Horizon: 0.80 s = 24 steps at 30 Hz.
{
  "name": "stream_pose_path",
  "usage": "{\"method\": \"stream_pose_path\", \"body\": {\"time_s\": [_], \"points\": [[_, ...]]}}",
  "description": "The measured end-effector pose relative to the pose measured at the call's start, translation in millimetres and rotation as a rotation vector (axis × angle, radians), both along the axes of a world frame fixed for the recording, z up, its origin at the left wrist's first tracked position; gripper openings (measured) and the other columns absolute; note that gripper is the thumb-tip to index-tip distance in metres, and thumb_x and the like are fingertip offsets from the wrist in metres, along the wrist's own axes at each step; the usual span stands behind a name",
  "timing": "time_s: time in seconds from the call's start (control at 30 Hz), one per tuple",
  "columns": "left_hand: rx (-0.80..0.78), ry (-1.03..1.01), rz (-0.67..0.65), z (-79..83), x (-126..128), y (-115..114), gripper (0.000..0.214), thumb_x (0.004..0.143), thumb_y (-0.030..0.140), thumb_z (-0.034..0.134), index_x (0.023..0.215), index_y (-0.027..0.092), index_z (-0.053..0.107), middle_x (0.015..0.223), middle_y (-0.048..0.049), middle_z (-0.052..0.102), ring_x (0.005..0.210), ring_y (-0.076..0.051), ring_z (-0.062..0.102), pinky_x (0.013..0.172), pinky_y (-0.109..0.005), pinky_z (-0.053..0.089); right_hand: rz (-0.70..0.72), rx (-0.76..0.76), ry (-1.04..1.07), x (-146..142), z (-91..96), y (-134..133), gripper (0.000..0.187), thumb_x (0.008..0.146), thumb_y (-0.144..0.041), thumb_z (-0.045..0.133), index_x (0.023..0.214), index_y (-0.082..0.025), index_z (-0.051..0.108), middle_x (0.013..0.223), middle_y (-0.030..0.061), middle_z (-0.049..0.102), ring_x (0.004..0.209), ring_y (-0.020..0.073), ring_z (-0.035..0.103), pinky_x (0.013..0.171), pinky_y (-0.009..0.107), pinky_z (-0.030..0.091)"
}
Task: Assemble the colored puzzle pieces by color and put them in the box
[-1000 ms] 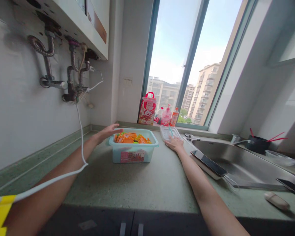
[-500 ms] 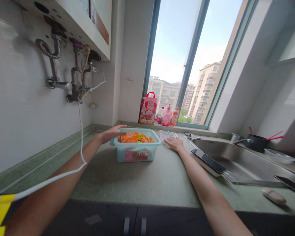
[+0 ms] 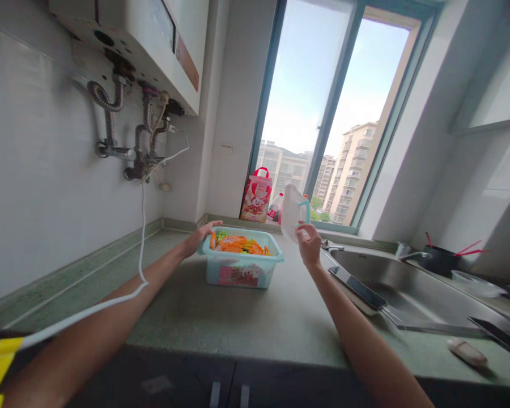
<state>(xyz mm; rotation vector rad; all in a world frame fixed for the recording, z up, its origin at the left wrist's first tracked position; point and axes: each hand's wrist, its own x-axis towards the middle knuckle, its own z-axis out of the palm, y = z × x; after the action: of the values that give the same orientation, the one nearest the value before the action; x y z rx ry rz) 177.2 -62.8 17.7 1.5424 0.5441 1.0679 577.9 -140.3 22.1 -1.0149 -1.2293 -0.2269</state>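
A light blue plastic storage box (image 3: 243, 269) stands on the counter, filled with orange pieces (image 3: 238, 243) and some green ones. My left hand (image 3: 199, 238) rests at the box's far left corner, its fingers stretched out along the rim. To the right of the box, my right hand (image 3: 309, 241) pinches a clear lid (image 3: 289, 212) with a light blue handle (image 3: 306, 211). That lid is raised off the counter and tilted nearly upright.
On the right is a steel sink (image 3: 382, 283) with a phone (image 3: 359, 288) at its left edge. A red bag (image 3: 257, 198) stands on the sill beside bottles. A white cable (image 3: 142, 243) hangs at left. A bar of soap (image 3: 467, 352) lies near the front edge.
My right hand has taken hold of the lid and lifted it from the counter, tipping it up. My left hand has stayed by the box's left corner. The view has shifted slightly.
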Motion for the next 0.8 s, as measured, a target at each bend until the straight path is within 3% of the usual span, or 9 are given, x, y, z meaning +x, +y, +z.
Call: {"method": "stream_pose_path", "body": {"time_s": [0.13, 0.3, 0.47, 0.57, 0.67, 0.8], "points": [[-0.138, -0.020, -0.059, -2.0, 5, -2, 0.076, 0.078, 0.033, 0.065, 0.151, 0.018, 0.052, 0.116, -0.0099, 0.076, 0.099, -0.028, 0.075, 0.082, -0.035, 0.059, 0.278, 0.000, -0.054, -31, 17.8, -19, 0.014, 0.086, -0.037, 0.069, 0.087, -0.023, 0.066, 0.119, 0.0114, 0.078, 0.114, 0.0300, 0.070, 0.104, 0.047, 0.050], [-0.125, -0.044, 0.051, -7.9, 12, 4, 0.063, 0.082, 0.034, 0.068, 0.141, 0.016, 0.060, 0.120, -0.0114, 0.077, 0.107, -0.030, 0.073, 0.088, -0.037, 0.059, 0.499, -0.117, -0.179, -63, 21.1, -36, 0.005, 0.084, -0.028, 0.066, 0.088, -0.025, 0.065, 0.123, 0.0087, 0.078, 0.115, 0.0287, 0.070, 0.101, 0.043, 0.051], [-0.136, -0.068, 0.075, -8.4, 15, 4, 0.051, 0.090, 0.044, 0.067, 0.133, 0.017, 0.066, 0.123, -0.0118, 0.077, 0.116, -0.034, 0.071, 0.096, -0.039, 0.058, 0.555, -0.156, -0.179, -67, 23.4, -34, 0.008, 0.076, -0.021, 0.063, 0.084, -0.024, 0.064, 0.103, 0.0061, 0.080, 0.106, 0.0279, 0.071, 0.097, 0.042, 0.051], [-0.188, -0.118, -0.019, -5.2, 17, -1, 0.066, 0.094, 0.068, 0.059, 0.134, 0.016, 0.065, 0.123, -0.0141, 0.077, 0.120, -0.037, 0.070, 0.099, -0.044, 0.059, 0.662, -0.218, -0.153, -67, 22.6, -32, 0.009, 0.074, -0.021, 0.062, 0.082, -0.024, 0.066, 0.097, 0.0058, 0.081, 0.098, 0.0259, 0.074, 0.092, 0.041, 0.054], [-0.183, -0.130, -0.089, -1.4, 18, -6, 0.085, 0.089, 0.085, 0.054, 0.133, 0.014, 0.067, 0.122, -0.0171, 0.077, 0.121, -0.040, 0.070, 0.099, -0.047, 0.058, 0.809, -0.310, -0.078, -70, 20.6, -30, 0.010, 0.071, -0.021, 0.064, 0.080, -0.023, 0.068, 0.092, 0.0056, 0.082, 0.086, 0.0234, 0.075, 0.081, 0.038, 0.057], [-0.145, -0.108, -0.036, 1.0, 16, -7, 0.072, 0.088, 0.074, 0.065, 0.129, 0.015, 0.070, 0.117, -0.0144, 0.078, 0.113, -0.037, 0.071, 0.092, -0.042, 0.057, 0.880, -0.349, -0.004, -74, 22.0, -30, 0.008, 0.066, -0.022, 0.066, 0.072, -0.024, 0.070, 0.085, 0.0038, 0.082, 0.083, 0.0230, 0.075, 0.081, 0.037, 0.058]]}}
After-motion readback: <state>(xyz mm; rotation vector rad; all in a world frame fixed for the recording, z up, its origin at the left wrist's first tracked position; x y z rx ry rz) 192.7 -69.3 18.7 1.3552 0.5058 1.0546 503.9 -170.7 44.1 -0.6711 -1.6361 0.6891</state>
